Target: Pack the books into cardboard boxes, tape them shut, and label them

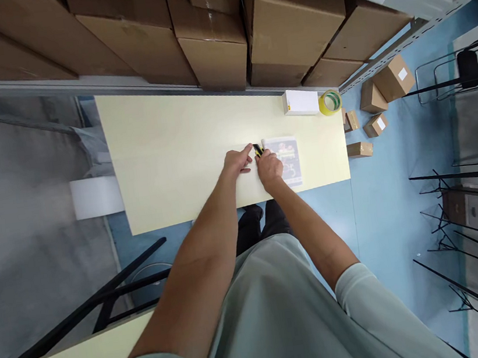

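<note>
My right hand (pixel 270 167) is closed around a black and yellow utility knife (pixel 258 150), whose front end points up and to the left. Beside it, my left hand (pixel 238 161) has its index finger stretched toward the knife's front end, with the other fingers loosely apart. Whether that fingertip touches the knife I cannot tell. A pale, flat printed packet (pixel 290 163) lies on the cream tabletop (pixel 174 158), partly under my right hand. Its print is too blurred to read.
A white box (pixel 300 102) and a roll of yellow tape (pixel 330 102) stand at the table's back right. Cardboard boxes (pixel 293 25) fill a shelf overhanging the far edge. Smaller cartons (pixel 376 124) lie on the blue floor to the right. Another table (pixel 124 347) is at lower left.
</note>
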